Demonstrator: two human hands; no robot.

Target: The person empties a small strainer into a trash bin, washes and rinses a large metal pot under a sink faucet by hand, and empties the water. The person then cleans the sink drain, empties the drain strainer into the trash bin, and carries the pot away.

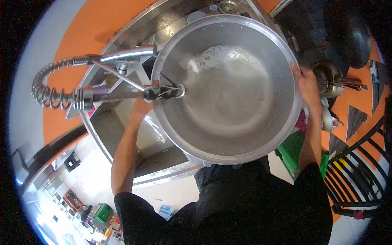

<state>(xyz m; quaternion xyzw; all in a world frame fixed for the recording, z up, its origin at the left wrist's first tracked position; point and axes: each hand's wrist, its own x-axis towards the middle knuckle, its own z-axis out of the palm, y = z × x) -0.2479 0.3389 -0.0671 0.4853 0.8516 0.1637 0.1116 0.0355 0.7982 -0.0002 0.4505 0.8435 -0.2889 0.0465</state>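
A large round metal pot (228, 151) fills the middle of the view, with cloudy liquid and some foam at its bottom. My left hand (143, 102) grips the pot's left rim, its fingers partly hidden behind the faucet head. On the right side, my right hand (307, 83) is closed round the rim. A spring-hose faucet (118, 96) reaches in from the left, and its spray head hangs over the pot's left edge. Below and left of the pot is a metal sink (163, 161) with water in it.
A green bin (292, 151) stands at the lower right, beside a black metal rack (359, 175). Pans (326, 79) hang or rest at the right, near a large dark wok (347, 36). Behind the pot lies a round metal lid (228, 7).
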